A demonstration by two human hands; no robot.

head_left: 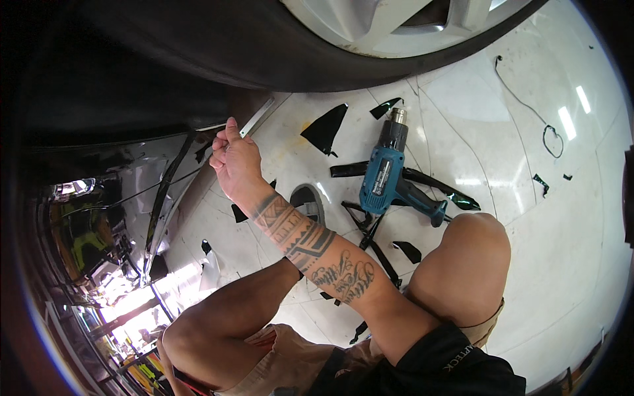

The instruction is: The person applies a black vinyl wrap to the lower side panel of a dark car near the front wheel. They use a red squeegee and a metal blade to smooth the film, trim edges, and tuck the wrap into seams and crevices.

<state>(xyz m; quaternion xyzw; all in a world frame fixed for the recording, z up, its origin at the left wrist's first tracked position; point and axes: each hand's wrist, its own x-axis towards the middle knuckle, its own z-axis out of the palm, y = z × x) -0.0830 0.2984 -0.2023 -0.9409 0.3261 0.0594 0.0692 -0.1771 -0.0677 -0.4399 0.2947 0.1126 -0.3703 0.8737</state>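
Note:
My right hand (234, 157) reaches far left to the lower edge of a glossy dark car body (125, 171), just behind the wheel. Its fingers are curled around a slim silver tool (256, 119), shaped like a thin cutter knife, which sticks out past the thumb. The fingertips are close to the panel's edge, and whether they touch it I cannot tell. A loose black strip (165, 188) runs down the panel beside the hand. My left hand is out of view.
A teal heat gun (383, 175) lies on the white tiled floor (515, 264) before my right knee. Black film scraps (327, 129) are scattered around it. A tyre (317, 69) with a silver rim stands at the top. A thin wire (525, 102) lies at far right.

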